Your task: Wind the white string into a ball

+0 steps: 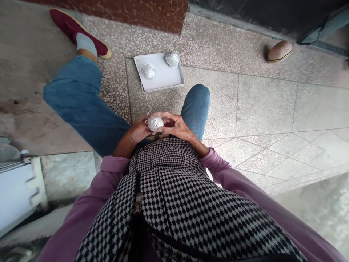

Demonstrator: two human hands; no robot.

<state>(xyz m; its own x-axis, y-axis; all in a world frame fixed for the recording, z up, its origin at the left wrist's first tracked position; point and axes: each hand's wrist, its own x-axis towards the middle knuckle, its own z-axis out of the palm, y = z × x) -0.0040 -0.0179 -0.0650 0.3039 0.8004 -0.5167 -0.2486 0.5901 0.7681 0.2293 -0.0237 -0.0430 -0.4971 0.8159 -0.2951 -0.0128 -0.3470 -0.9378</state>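
Observation:
A small ball of white string (pixel 155 124), wound from shiny strands, is held in front of my lap between both hands. My left hand (pixel 137 131) curls around its left side, and a small loop of string stands out there. From the right, my right hand (pixel 177 126) grips the ball with thumb and fingers. A thin white strand runs from near my hands up to a shallow white tray (pixel 163 86) on the floor. Inside the tray lie two larger wound white balls, one ball (pixel 148 71) at the left and another ball (pixel 172 59) at the upper right.
My knees in blue jeans (pixel 79 82) frame the tray. A brown, shoe-like object (pixel 280 51) lies on the speckled tile floor (pixel 264 102) at the right. A reddish-brown panel (pixel 136 12) stands beyond the tray. White box-like objects (pixel 19 193) are at the lower left.

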